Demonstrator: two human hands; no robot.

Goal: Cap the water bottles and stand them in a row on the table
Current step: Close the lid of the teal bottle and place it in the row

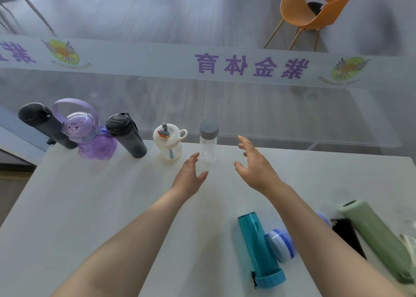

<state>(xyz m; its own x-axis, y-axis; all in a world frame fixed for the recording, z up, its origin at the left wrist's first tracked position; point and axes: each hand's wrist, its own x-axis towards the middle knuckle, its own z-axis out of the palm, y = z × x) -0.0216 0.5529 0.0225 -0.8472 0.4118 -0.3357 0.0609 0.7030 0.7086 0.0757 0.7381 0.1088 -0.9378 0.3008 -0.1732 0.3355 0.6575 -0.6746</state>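
Clear plastic, the grey-capped bottle (208, 139) is standing at the right end of the far row, beside the white straw cup (169, 141). Left hand (190, 176) and right hand (255, 166) are hovering open around it, gripping nothing. Teal bottle (258, 249) and green bottle (378, 238) are lying uncapped near right, probably waiting.

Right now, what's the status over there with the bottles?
Both hands open, left hand and right hand flanking the clear bottle, not touching. Five capped, standing in row. Teal bottle and green bottle lying uncapped. Nothing blocking.
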